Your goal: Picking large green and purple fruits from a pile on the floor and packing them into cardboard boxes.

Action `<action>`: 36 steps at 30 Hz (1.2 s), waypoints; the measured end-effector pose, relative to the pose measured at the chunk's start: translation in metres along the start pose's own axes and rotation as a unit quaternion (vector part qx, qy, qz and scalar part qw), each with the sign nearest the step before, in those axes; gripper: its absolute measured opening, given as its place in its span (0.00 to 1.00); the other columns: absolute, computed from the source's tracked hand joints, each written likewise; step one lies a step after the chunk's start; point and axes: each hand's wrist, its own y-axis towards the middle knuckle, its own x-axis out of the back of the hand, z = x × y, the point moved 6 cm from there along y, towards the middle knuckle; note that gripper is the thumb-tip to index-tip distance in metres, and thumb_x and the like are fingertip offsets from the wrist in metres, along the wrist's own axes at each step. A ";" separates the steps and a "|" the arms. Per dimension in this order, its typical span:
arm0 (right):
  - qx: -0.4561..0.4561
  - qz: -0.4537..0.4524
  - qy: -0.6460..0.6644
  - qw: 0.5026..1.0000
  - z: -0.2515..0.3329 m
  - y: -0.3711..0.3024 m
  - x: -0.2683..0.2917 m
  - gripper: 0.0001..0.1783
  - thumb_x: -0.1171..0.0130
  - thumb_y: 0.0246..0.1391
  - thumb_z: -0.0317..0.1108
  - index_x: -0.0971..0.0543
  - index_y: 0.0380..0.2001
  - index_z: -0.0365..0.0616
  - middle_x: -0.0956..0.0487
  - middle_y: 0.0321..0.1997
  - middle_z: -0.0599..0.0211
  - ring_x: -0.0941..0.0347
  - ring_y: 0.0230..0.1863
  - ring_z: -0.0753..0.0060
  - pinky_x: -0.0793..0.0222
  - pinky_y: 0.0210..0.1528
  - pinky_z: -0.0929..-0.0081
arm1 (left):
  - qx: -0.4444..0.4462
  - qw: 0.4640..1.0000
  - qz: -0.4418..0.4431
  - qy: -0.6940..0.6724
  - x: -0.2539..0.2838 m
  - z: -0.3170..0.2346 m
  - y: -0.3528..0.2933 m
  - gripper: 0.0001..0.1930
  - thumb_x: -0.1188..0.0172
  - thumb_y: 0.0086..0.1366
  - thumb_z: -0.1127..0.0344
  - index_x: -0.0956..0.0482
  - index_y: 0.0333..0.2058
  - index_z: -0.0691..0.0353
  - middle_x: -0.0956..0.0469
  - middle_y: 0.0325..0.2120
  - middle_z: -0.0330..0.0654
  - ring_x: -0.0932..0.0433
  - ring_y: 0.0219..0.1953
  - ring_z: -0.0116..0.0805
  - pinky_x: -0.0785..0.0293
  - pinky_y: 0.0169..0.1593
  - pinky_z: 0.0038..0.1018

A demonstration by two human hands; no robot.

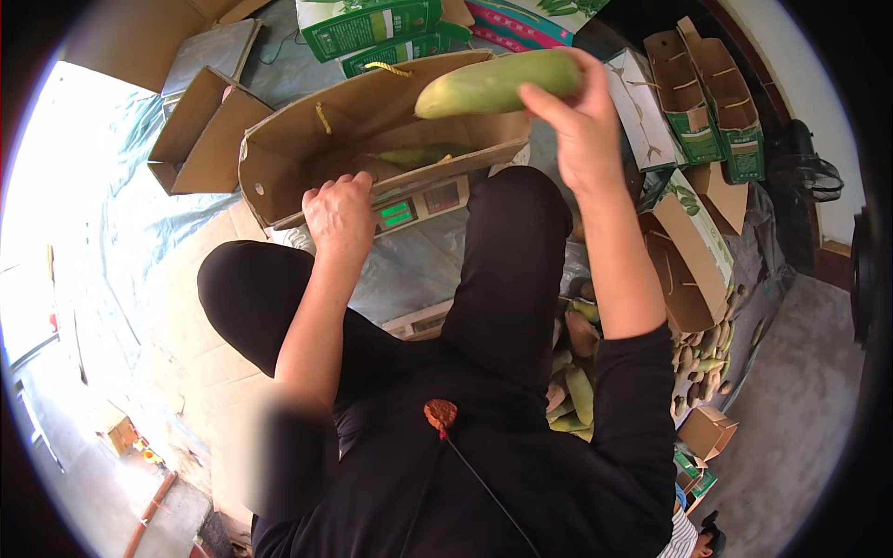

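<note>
- Mango, long and pale green, hangs over the open brown box, held at its right end only by the right hand, fingers closed around that end.
- Most of the fruit sticks out unsupported to the left, so a pinch this far off-centre could let it tip and slip, falling hard into the box and bruising.
- Another green fruit seems to lie inside already, though shadow hides much of it; a dropped mango could strike it.
- Left hand clamps the box's near wall, fingers curled over the rim. The box sits tilted on a scale between the knees; if that hold loosens, the box could slide off or fold.
- Loose fruit piled beside the right leg could be knocked by a shifting knee.
</note>
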 end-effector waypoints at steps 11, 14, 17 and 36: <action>-0.205 0.035 -0.120 0.971 -0.058 0.006 0.017 0.21 0.41 0.51 0.33 0.31 0.47 0.39 0.24 0.40 0.67 0.28 0.40 0.77 0.31 0.36 0.76 | 0.017 0.997 0.048 0.051 -0.010 0.004 0.004 0.08 0.39 0.53 0.63 0.24 0.33 0.53 0.22 0.29 0.40 0.23 0.37 0.42 0.32 0.41 0.39; -0.125 -0.009 -0.140 0.982 -0.053 -0.017 0.060 0.15 0.39 0.49 0.33 0.24 0.41 0.42 0.23 0.35 0.70 0.30 0.35 0.80 0.32 0.35 0.79 | 0.019 0.995 0.062 0.073 -0.003 0.000 0.005 0.08 0.40 0.54 0.62 0.24 0.33 0.53 0.21 0.31 0.40 0.23 0.38 0.41 0.31 0.41 0.39; -0.144 -0.050 -0.153 0.976 -0.074 -0.063 0.114 0.12 0.39 0.48 0.30 0.24 0.38 0.40 0.23 0.31 0.71 0.29 0.32 0.82 0.32 0.32 0.81 | 0.015 0.996 0.050 0.072 -0.002 -0.001 0.004 0.09 0.40 0.54 0.62 0.24 0.35 0.52 0.21 0.32 0.39 0.22 0.39 0.40 0.31 0.41 0.38; -0.354 -0.119 -0.708 0.599 -0.152 -0.354 0.271 0.14 0.44 0.46 0.31 0.27 0.39 0.54 0.28 0.44 0.65 0.34 0.51 0.58 0.37 0.48 0.57 | 0.003 0.999 0.044 0.033 -0.006 -0.005 0.004 0.11 0.44 0.56 0.63 0.25 0.37 0.58 0.21 0.30 0.48 0.23 0.35 0.49 0.29 0.38 0.39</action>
